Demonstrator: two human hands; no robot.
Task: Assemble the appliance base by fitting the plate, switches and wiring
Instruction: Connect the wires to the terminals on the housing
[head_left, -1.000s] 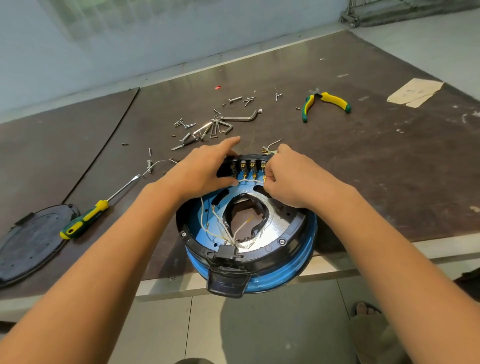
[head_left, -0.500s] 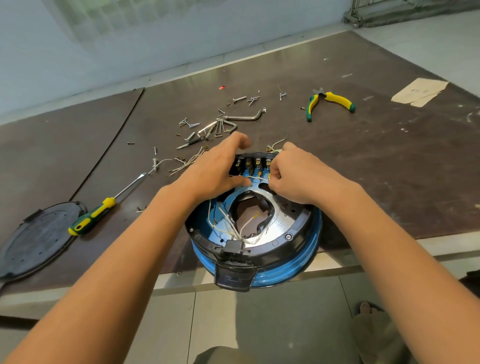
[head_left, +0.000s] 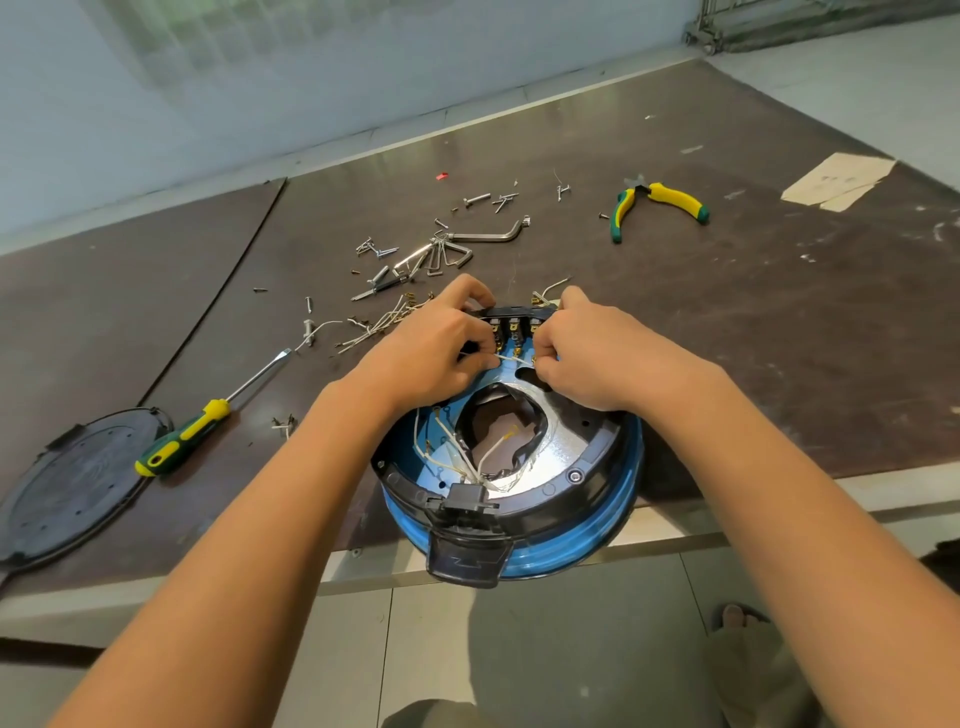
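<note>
The round blue appliance base (head_left: 597, 535) with a black rim lies upside down at the table's near edge, partly overhanging it. A silver plate (head_left: 566, 441) with a central opening sits inside, with white wires (head_left: 457, 457) looped across it. A row of switches (head_left: 514, 330) with brass terminals stands at the base's far side. My left hand (head_left: 436, 348) and my right hand (head_left: 587, 348) meet at the switches, both with curled fingers pinching a thin white wire (head_left: 506, 359) stretched between them.
A black round cover (head_left: 72, 483) lies at the left. Beside it is a green-yellow screwdriver (head_left: 202, 426). Screws, loose wires and hex keys (head_left: 447, 249) are scattered beyond the base. Green-yellow pliers (head_left: 660, 202) and a cardboard scrap (head_left: 841, 179) lie far right.
My left hand's fingers have curled in from the switch block's top and now pinch the wire with the right hand. The view shifted slightly; the base has not moved.
</note>
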